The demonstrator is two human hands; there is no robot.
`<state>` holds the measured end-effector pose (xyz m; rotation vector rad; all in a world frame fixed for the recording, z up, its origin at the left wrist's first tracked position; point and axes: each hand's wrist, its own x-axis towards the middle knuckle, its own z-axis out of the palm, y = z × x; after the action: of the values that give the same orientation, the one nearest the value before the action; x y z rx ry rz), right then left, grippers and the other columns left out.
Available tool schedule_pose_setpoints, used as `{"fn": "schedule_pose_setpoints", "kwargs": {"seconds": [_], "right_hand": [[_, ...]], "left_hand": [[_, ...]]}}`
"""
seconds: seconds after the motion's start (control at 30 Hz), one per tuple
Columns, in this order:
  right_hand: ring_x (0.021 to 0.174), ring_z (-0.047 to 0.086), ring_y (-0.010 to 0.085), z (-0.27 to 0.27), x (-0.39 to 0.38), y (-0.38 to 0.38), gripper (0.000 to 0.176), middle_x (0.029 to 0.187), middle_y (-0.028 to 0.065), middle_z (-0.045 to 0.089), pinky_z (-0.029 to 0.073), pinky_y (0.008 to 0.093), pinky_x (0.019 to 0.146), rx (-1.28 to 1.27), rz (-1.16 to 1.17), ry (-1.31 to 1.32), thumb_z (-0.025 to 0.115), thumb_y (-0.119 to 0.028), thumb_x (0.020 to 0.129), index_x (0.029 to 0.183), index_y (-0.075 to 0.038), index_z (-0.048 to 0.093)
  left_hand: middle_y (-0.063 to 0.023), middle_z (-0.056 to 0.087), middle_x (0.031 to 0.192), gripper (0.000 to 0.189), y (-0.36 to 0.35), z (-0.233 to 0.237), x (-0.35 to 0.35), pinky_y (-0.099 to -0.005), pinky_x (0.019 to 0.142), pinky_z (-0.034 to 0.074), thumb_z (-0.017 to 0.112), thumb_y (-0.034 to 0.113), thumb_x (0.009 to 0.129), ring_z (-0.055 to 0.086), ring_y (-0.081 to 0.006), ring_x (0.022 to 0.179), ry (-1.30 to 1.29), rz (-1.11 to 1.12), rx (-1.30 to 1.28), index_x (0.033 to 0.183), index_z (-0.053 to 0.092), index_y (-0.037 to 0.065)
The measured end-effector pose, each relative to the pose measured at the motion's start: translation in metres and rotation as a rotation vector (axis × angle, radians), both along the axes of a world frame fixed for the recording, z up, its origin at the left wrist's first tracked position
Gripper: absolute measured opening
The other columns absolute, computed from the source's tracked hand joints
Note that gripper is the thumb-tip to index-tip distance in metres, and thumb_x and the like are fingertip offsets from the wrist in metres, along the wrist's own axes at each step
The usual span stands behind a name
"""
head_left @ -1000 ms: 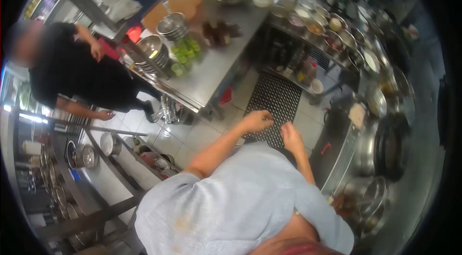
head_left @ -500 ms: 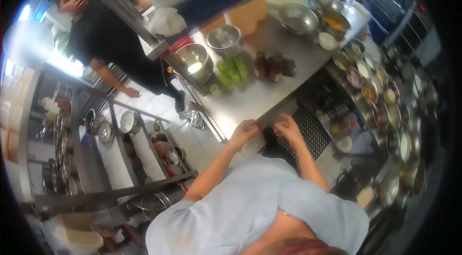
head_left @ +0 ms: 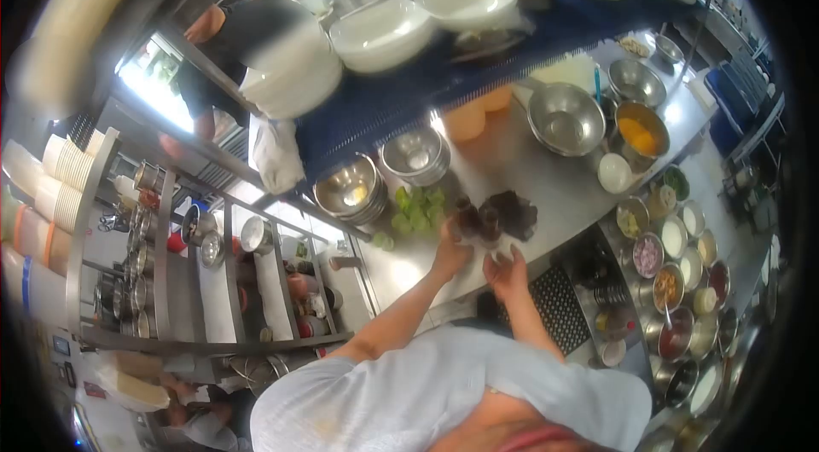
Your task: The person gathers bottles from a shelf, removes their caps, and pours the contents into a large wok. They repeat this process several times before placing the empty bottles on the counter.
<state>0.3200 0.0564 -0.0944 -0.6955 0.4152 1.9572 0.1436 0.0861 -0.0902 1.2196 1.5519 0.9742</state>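
Observation:
My left hand point(head_left: 451, 255) is at the near side of a group of dark reddish-brown bundles on the steel counter point(head_left: 401, 269). Its fingers and thumb close around the base of the leftmost dark bundle point(head_left: 467, 218). Just to the right, my right hand point(head_left: 507, 274) is open, fingers apart and slightly curled, close below the middle bundle point(head_left: 490, 226). I see nothing in it. A wider, blackish bundle point(head_left: 517, 215) lies beyond. Green leafy bunches point(head_left: 419, 211) stand left of my left hand. Blur hides what exactly the dark bundles are.
Stacked steel bowls point(head_left: 350, 188) and more bowls point(head_left: 415, 153) stand behind the greens. A colander-like bowl point(head_left: 565, 118) and a pot of orange food point(head_left: 641, 130) are farther right. Containers of ingredients point(head_left: 648, 254) line the right side. A shelf with white dishes point(head_left: 384, 32) overhangs the counter.
Both hands have moved forward from the counter's near edge to the dark bundles. My view has shifted, showing more of the upper shelf. The person at the left is now partly hidden behind plates.

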Motion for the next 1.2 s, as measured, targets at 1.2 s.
{"fn": "schedule_pose_setpoints", "kwargs": {"seconds": [1.2], "right_hand": [[0.075,0.062,0.0252,-0.039,-0.030,0.024,0.045,0.084,0.0123,0.063,0.056,0.0308,0.058,0.074,0.128,0.197,0.067,-0.046,0.081,0.097,-0.004,0.065]], "left_hand": [[-0.0094,0.062,0.122,0.071,-0.104,0.057,-0.057,-0.0361,0.100,0.047,0.079,0.020,0.078,0.060,-0.0211,0.111,-0.203,-0.247,-0.050,0.138,0.045,0.007]]}}
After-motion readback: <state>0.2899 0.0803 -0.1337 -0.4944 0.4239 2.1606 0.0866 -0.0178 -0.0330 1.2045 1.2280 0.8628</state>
